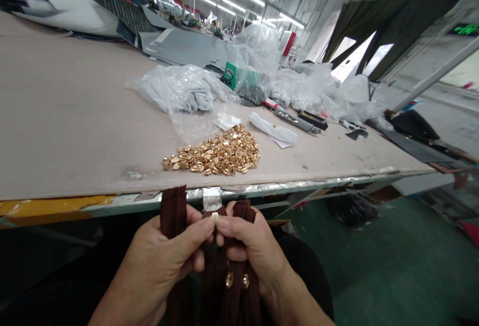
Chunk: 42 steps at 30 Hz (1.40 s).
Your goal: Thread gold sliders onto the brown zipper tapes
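My left hand [164, 251] and my right hand [258, 246] are closed and meet just below the table edge, thumb tips almost touching. Between them is a small, pale gold metal piece [214, 217], probably a zipper slider, at the end of a dark brown zipper tape. Another length of brown zipper tape [174, 211] passes through my left hand. More zipper tape [243, 293] hangs from my right hand, with two gold zipper sliders [229, 280] on it. My fingers hide part of the pinched piece. A pile of gold zipper sliders [224, 151] lies on the table ahead.
On the table [82, 116] behind the pile lie a plastic bag of grey pieces [187, 89], a crumpled white strip [275, 129] and a grey pen-shaped tool [295, 120]. Stacked grey fabric [183, 46] is farther back. A silvery tab [212, 198] hangs at the edge.
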Motion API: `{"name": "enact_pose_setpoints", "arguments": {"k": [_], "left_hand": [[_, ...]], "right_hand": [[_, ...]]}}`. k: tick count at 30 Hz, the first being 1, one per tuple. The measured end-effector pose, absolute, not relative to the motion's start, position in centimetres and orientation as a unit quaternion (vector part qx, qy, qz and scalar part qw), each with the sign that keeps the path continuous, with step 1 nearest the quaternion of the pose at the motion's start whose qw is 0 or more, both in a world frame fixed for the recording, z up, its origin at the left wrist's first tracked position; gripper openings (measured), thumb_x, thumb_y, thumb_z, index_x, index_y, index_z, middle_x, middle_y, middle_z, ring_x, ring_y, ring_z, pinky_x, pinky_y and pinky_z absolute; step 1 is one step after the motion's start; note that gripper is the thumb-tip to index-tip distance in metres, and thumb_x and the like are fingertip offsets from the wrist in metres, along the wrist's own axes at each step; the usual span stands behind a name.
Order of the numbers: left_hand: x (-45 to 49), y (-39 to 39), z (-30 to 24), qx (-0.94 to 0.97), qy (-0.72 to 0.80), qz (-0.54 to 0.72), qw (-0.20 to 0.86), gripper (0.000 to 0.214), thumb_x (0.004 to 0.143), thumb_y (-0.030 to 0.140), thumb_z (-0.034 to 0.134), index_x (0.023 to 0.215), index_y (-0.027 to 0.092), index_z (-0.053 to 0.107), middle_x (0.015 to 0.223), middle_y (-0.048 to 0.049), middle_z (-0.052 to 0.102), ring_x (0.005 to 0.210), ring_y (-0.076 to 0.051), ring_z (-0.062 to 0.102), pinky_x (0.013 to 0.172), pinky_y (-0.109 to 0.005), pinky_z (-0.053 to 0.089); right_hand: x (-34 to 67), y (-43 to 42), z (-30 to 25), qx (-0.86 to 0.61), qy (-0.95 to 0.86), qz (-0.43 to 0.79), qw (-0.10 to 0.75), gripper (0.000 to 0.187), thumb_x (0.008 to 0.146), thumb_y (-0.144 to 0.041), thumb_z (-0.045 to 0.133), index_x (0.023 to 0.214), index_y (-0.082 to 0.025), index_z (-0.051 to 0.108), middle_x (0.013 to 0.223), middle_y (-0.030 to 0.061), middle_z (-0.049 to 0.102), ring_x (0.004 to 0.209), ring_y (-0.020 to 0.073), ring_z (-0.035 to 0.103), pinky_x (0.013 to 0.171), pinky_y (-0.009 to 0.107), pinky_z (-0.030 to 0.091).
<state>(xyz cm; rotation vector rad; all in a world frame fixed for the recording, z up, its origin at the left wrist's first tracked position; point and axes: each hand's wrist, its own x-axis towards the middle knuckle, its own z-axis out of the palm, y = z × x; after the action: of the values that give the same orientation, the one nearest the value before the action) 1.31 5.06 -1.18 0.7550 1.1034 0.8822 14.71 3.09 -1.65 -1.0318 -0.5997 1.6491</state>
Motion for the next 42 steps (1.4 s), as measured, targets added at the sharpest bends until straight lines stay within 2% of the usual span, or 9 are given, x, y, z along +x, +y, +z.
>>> {"name": "enact_pose_setpoints", "arguments": {"k": [8, 12, 17, 20, 27, 29, 32, 35, 42], "left_hand": [[1.1, 4.3, -1.3, 0.390, 0.506, 0.358, 0.680, 0.038, 0.075, 0.054, 0.067, 0.063, 0.019, 0.061, 0.043, 0.0048, 0.052, 0.036, -0.005, 0.038, 0.040, -0.016, 0.031], [1.3, 4.3, -1.3, 0.369, 0.521, 0.357, 0.682, 0.045, 0.076, 0.060, 0.063, 0.059, 0.019, 0.056, 0.034, 0.0075, 0.039, 0.036, -0.007, 0.034, 0.040, -0.017, 0.031], [1.5, 4.6, -1.9, 0.356, 0.499, 0.392, 0.686, 0.044, 0.070, 0.058, 0.070, 0.059, 0.019, 0.055, 0.041, 0.0087, 0.040, 0.036, -0.005, 0.029, 0.035, -0.016, 0.023], [1.7, 4.9, -1.8, 0.337, 0.500, 0.404, 0.688, 0.039, 0.064, 0.053, 0.077, 0.066, 0.018, 0.061, 0.046, 0.0088, 0.041, 0.039, -0.005, 0.030, 0.035, -0.014, 0.021], [2.2, 4.5, -1.3, 0.277, 0.453, 0.389, 0.753, 0.027, 0.058, 0.036, 0.083, 0.068, 0.018, 0.065, 0.056, 0.0037, 0.057, 0.047, -0.008, 0.047, 0.043, -0.016, 0.035], [2.4, 3.9, -1.4, 0.305, 0.448, 0.375, 0.752, 0.025, 0.060, 0.035, 0.081, 0.067, 0.017, 0.065, 0.050, 0.0048, 0.054, 0.042, -0.007, 0.044, 0.041, -0.017, 0.032], [2.4, 3.3, -1.9, 0.363, 0.445, 0.363, 0.734, 0.030, 0.067, 0.040, 0.074, 0.056, 0.018, 0.057, 0.037, 0.0093, 0.038, 0.031, -0.004, 0.026, 0.034, -0.018, 0.015], [2.1, 3.2, -2.3, 0.370, 0.451, 0.370, 0.723, 0.032, 0.070, 0.044, 0.069, 0.057, 0.019, 0.054, 0.040, 0.0085, 0.040, 0.032, -0.004, 0.027, 0.035, -0.018, 0.014], [1.1, 3.8, -2.1, 0.331, 0.467, 0.387, 0.723, 0.030, 0.070, 0.043, 0.070, 0.064, 0.018, 0.056, 0.050, 0.0071, 0.046, 0.037, -0.003, 0.029, 0.037, -0.017, 0.016]], "right_hand": [[15.6, 3.7, 0.0, -0.536, -0.474, 0.499, 0.489, 0.030, 0.078, -0.037, 0.073, 0.065, -0.016, 0.055, 0.054, -0.0063, 0.048, 0.050, 0.0080, 0.041, 0.048, 0.021, 0.033], [14.9, 3.9, 0.7, -0.580, -0.558, 0.368, 0.465, 0.024, 0.086, -0.029, 0.062, 0.067, -0.018, 0.053, 0.059, -0.0046, 0.052, 0.056, 0.0106, 0.047, 0.054, 0.023, 0.036], [14.3, 6.2, 2.0, -0.648, -0.629, 0.115, 0.414, 0.019, 0.085, -0.023, 0.062, 0.070, -0.019, 0.050, 0.063, -0.0034, 0.054, 0.059, 0.0134, 0.049, 0.057, 0.026, 0.031], [14.5, 7.5, 2.8, -0.627, -0.626, 0.137, 0.443, 0.022, 0.088, -0.026, 0.060, 0.070, -0.020, 0.048, 0.062, -0.0046, 0.051, 0.059, 0.0130, 0.048, 0.057, 0.026, 0.032], [15.4, 6.1, 2.9, -0.460, -0.610, 0.443, 0.469, 0.023, 0.091, -0.035, 0.057, 0.076, -0.020, 0.049, 0.065, -0.0053, 0.052, 0.060, 0.0109, 0.050, 0.058, 0.023, 0.040], [15.6, 5.5, 2.8, -0.466, -0.578, 0.484, 0.463, 0.024, 0.090, -0.038, 0.059, 0.076, -0.020, 0.049, 0.060, -0.0062, 0.052, 0.054, 0.0106, 0.048, 0.054, 0.023, 0.039], [16.0, 5.3, 3.0, -0.539, -0.563, 0.419, 0.465, 0.023, 0.079, -0.037, 0.071, 0.078, -0.019, 0.057, 0.057, -0.0076, 0.048, 0.051, 0.0098, 0.043, 0.050, 0.022, 0.035], [16.0, 6.0, 3.2, -0.606, -0.608, 0.272, 0.434, 0.015, 0.079, -0.032, 0.071, 0.084, -0.018, 0.067, 0.062, -0.0047, 0.056, 0.057, 0.0117, 0.049, 0.054, 0.024, 0.036], [13.0, 8.5, 3.7, -0.679, -0.706, 0.003, 0.200, 0.016, 0.088, -0.036, 0.063, 0.085, -0.021, 0.068, 0.078, 0.0050, 0.072, 0.071, 0.0218, 0.063, 0.061, 0.031, 0.036]]}}
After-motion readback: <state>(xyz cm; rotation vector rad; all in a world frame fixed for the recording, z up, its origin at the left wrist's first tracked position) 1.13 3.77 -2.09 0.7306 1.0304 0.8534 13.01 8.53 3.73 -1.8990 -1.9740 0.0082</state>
